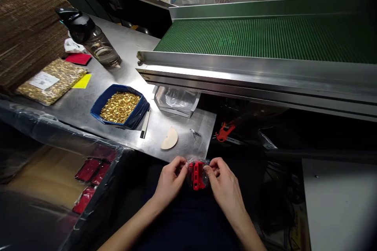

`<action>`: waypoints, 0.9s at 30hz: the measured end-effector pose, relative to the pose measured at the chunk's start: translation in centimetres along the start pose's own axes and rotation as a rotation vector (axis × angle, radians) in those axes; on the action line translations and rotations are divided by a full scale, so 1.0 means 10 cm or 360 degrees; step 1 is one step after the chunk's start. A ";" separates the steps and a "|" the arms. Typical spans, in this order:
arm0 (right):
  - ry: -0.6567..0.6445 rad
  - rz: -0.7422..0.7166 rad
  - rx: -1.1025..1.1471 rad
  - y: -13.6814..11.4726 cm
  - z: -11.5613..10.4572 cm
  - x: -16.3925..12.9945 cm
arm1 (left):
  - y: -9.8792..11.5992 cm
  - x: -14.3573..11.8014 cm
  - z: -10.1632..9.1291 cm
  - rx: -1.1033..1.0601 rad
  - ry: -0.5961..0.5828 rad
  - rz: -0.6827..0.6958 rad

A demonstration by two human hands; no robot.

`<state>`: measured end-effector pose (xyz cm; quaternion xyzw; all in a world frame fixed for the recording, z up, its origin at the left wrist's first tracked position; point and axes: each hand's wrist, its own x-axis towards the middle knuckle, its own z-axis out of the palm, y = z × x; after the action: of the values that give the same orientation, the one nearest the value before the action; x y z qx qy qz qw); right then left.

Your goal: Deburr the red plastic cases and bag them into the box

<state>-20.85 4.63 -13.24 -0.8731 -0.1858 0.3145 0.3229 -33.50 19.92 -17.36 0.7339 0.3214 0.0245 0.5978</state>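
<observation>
A red plastic part point(196, 175) sits inside a small clear plastic bag point(205, 180), held over my lap just off the table's front edge. My left hand point(172, 178) pinches the bag's upper left edge between thumb and fingers. On the opposite side, the thumb and curled fingers of my right hand point(225, 182) grip its upper right edge. Beyond the hands, a pale half-round disc point(170, 139) and a small metal clipper-like tool point(194, 132) lie on the metal table point(153, 141).
A blue bin point(96, 111) of small gold pieces stands beside a white cutter point(145, 123) and a clear tray point(176, 104). The green conveyor point(250, 39) crosses the right. A bottle point(100, 45) is at back left. A lined box point(44, 172) at left contains several red packets point(87, 169).
</observation>
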 end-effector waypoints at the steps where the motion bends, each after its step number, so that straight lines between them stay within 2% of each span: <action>1: -0.0016 0.0026 -0.0095 0.04 -0.01 0.01 | 0.00 0.00 -0.01 -0.0014 0.0007 -0.0032; 5: -0.0342 0.0086 -0.0273 0.15 -0.04 0.00 | 0.01 -0.05 -0.05 -0.0045 -0.0034 -0.0086; 11: -0.0128 0.0002 -0.0658 0.05 0.12 -0.08 | 0.03 -0.15 -0.08 0.0037 -0.0052 -0.0152; 17: -0.0080 -0.0107 -0.1058 -0.03 0.27 -0.02 | 0.05 -0.17 -0.10 0.0520 -0.0177 -0.0186; 23: -0.0057 -0.0101 -0.1063 -0.06 0.21 0.05 | 0.11 -0.19 -0.12 0.0782 -0.0273 -0.0094; 27: -0.0115 -0.0064 -0.1042 -0.04 0.15 0.04 | 0.11 -0.18 -0.14 0.0819 -0.0323 -0.0085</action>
<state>-21.63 5.87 -14.04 -0.9150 -0.3054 0.2623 0.0244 -35.08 20.16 -15.35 0.8516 0.2748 -0.1474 0.4214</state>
